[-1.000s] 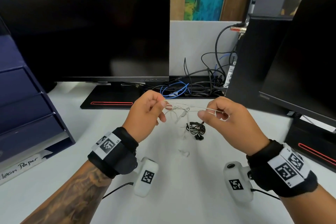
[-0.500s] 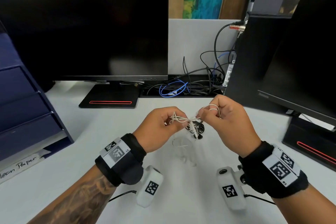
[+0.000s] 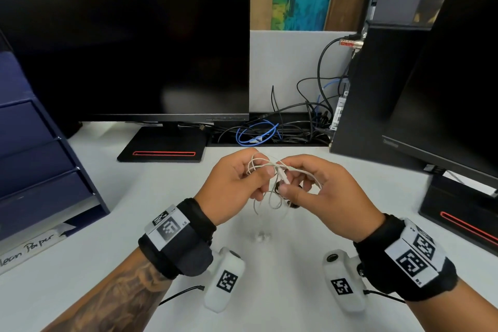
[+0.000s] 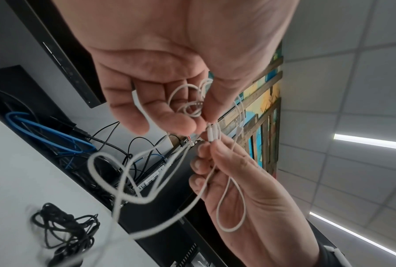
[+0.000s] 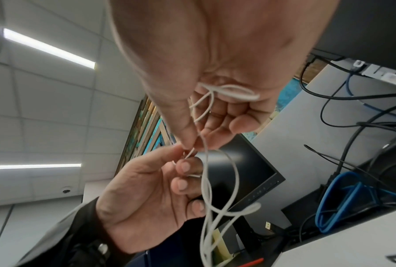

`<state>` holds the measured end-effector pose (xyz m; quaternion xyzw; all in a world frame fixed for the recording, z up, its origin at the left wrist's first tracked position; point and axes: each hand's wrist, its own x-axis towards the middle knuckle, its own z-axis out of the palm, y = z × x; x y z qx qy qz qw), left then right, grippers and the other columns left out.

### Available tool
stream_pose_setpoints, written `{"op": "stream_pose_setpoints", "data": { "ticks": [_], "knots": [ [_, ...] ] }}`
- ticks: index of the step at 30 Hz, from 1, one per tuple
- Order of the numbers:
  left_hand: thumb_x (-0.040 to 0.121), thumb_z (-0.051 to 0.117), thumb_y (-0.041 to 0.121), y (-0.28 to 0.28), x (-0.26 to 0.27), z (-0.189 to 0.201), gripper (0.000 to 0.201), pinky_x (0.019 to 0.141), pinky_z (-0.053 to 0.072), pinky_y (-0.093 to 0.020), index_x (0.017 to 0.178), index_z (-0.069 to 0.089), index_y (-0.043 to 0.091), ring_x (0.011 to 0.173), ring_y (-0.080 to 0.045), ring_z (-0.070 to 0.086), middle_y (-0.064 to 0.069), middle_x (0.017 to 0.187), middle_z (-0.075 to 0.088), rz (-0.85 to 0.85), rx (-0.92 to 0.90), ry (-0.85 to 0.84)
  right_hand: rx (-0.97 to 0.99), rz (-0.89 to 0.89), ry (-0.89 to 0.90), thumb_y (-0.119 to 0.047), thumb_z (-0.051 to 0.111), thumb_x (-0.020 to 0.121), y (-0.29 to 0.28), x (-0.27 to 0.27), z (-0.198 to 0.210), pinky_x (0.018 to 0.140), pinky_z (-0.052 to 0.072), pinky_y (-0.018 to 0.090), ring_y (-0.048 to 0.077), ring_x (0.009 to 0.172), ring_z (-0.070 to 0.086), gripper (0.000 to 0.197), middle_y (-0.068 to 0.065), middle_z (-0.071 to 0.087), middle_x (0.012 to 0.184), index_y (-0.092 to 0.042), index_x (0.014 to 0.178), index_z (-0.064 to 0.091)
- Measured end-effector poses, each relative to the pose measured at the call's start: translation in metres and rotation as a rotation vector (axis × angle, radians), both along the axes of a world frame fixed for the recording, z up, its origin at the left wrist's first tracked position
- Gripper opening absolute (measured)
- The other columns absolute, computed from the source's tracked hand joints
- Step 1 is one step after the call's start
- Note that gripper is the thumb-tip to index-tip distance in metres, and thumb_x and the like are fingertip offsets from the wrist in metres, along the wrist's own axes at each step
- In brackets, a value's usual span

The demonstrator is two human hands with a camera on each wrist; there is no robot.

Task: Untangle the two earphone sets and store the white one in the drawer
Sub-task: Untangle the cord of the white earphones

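Observation:
Both hands hold the white earphones (image 3: 265, 166) above the white desk (image 3: 107, 250), just in front of me. My left hand (image 3: 237, 183) curls round several small loops of the cord (image 4: 187, 106). My right hand (image 3: 323, 191) pinches the cord next to the left fingertips, and another loop (image 4: 231, 204) lies across its palm. Loose white loops (image 5: 206, 189) hang below both hands. The black earphones (image 4: 64, 233) lie bundled on the desk under the hands, apart from the white set. In the head view the right hand mostly hides them. The blue drawer unit (image 3: 37, 159) stands at the left, drawers closed.
A black monitor (image 3: 129, 48) stands behind on the left, a second one (image 3: 458, 89) on the right, and a black computer tower (image 3: 377, 89) beside it. Black cables and a blue one (image 3: 258, 135) lie tangled at the desk's back edge.
The hands were apart with the white cord stretched between them. They have come together, and the cord is gathered into loops in both hands.

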<state>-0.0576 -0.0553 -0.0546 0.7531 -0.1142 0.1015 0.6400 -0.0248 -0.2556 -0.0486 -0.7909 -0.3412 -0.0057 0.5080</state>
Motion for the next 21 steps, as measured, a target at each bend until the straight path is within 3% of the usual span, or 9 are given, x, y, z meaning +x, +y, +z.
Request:
{"op": "stream_pose_setpoints", "data": {
  "ticks": [4, 9, 11, 16, 18, 21],
  "knots": [
    [0.098, 0.059, 0.011, 0.0005, -0.0005, 0.0001, 0.013, 0.059, 0.051, -0.033, 0.090, 0.065, 0.003, 0.062, -0.020, 0.058, -0.003, 0.067, 0.063, -0.006, 0.025, 0.032, 0.054, -0.029, 0.036, -0.015, 0.073, 0.092, -0.0005, 0.0015, 0.0010, 0.059, 0.050, 0.020, 0.025, 0.072, 0.058, 0.012, 0.004, 0.069, 0.083, -0.024, 0.098, 0.075],
    [0.098, 0.059, 0.010, -0.0014, -0.0028, 0.0023, 0.013, 0.055, 0.047, -0.028, 0.098, 0.070, 0.017, 0.054, -0.018, 0.055, 0.001, 0.078, 0.068, -0.003, 0.048, -0.005, 0.087, -0.056, 0.046, -0.016, 0.075, 0.089, -0.0017, 0.0027, 0.0023, 0.056, 0.046, 0.016, 0.020, 0.062, 0.059, 0.003, 0.005, 0.069, 0.073, -0.019, 0.090, 0.076],
    [0.097, 0.060, 0.012, -0.0017, -0.0032, 0.0029, 0.013, 0.054, 0.045, -0.028, 0.096, 0.071, 0.019, 0.054, -0.017, 0.051, 0.006, 0.086, 0.069, 0.026, 0.067, -0.034, 0.114, -0.058, 0.060, -0.018, 0.076, 0.089, -0.0019, 0.0034, 0.0015, 0.058, 0.050, 0.021, 0.026, 0.066, 0.062, 0.002, 0.005, 0.070, 0.073, -0.019, 0.090, 0.076],
    [0.099, 0.056, 0.014, -0.0006, -0.0030, 0.0049, 0.018, 0.053, 0.041, -0.027, 0.091, 0.072, 0.017, 0.053, -0.010, 0.045, 0.002, 0.080, 0.067, 0.047, 0.093, -0.042, 0.226, 0.039, 0.191, -0.013, 0.073, 0.090, -0.0013, 0.0031, -0.0001, 0.073, 0.056, 0.054, 0.043, 0.083, 0.063, 0.017, 0.014, 0.074, 0.092, -0.022, 0.105, 0.075],
    [0.100, 0.053, 0.015, 0.0002, -0.0035, 0.0052, 0.023, 0.054, 0.040, -0.026, 0.086, 0.071, 0.016, 0.052, -0.010, 0.044, 0.003, 0.078, 0.066, 0.047, 0.088, -0.039, 0.222, 0.049, 0.193, -0.009, 0.071, 0.092, -0.0017, 0.0035, -0.0007, 0.074, 0.055, 0.057, 0.044, 0.084, 0.063, 0.019, 0.016, 0.074, 0.096, -0.021, 0.107, 0.074],
    [0.102, 0.050, 0.013, 0.0000, -0.0036, 0.0049, 0.030, 0.056, 0.039, -0.023, 0.080, 0.070, 0.015, 0.055, -0.013, 0.043, 0.009, 0.075, 0.065, 0.044, 0.079, -0.010, 0.194, 0.004, 0.155, -0.010, 0.070, 0.093, -0.0029, 0.0060, -0.0023, 0.067, 0.055, 0.050, 0.038, 0.081, 0.065, 0.016, 0.011, 0.074, 0.092, -0.023, 0.103, 0.074]
  ]
}}
